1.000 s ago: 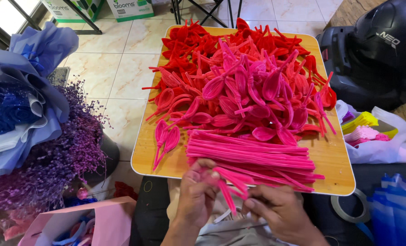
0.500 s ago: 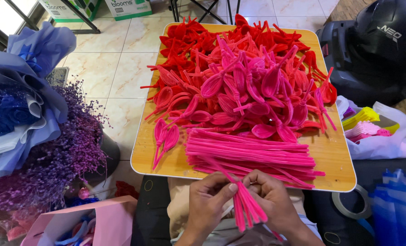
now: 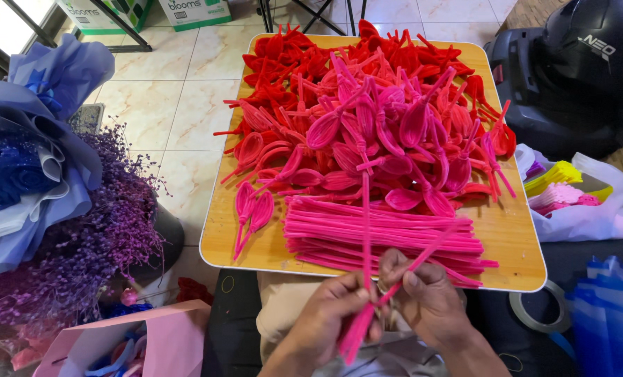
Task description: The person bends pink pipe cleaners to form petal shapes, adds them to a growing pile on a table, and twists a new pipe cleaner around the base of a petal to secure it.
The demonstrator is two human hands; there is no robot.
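here both the left hand [image 3: 329,314] and right hand [image 3: 427,297] pinch pink pipe cleaners [image 3: 366,230] crossing between them.

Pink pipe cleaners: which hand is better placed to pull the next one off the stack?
Right, probably. The right hand sits directly below the stack of straight pink pipe cleaners, touching its near edge. The left hand is lower, gripping the held bundle.

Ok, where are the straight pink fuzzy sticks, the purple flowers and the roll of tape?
Pile of straight pink sticks [image 3: 388,234], head view, middle of the pile.
Purple flowers [image 3: 81,237], head view, centre of the bunch.
Roll of tape [image 3: 535,314], head view, its left rim.
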